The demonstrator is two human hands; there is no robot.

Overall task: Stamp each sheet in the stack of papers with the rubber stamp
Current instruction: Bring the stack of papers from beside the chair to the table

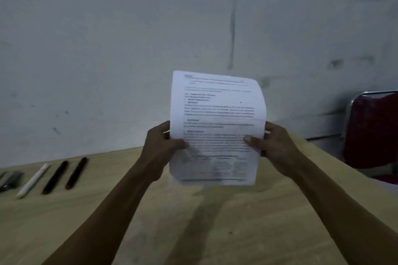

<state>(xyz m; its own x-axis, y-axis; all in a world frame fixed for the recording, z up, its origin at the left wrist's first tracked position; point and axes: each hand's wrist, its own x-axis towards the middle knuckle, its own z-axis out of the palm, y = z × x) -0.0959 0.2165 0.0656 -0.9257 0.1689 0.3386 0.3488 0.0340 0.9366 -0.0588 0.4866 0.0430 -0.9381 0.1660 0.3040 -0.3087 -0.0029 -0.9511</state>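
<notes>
1. at the desk's (215, 221) far left edge lies a dark grey object (10, 180), blurred, too unclear to name.
2. just right of it a white pen (33, 179) lies on the desk, slanted with its upper end toward the far edge.
3. next come 2 dark pens side by side, the first (55, 177) near the white one, the second (76, 172) just right of it; both slant the same way and lie apart from each other.
4. the left hand (160, 146) grips the left edge of the stack of papers (217, 127), thumb curled over the printed front, the other fingers behind the sheets.
5. the stack of papers is held upright in the air above the middle of the desk, near its far edge, clear of the surface; the printed text faces the camera and the top right corner bends backward.
6. the right hand (273, 146) pinches the right edge of the stack, thumb pressed on the front, fingers wrapped behind.
7. past the desk's right edge stands a red chair (372, 131) with a metal frame, against the grey wall (129, 38).
</notes>
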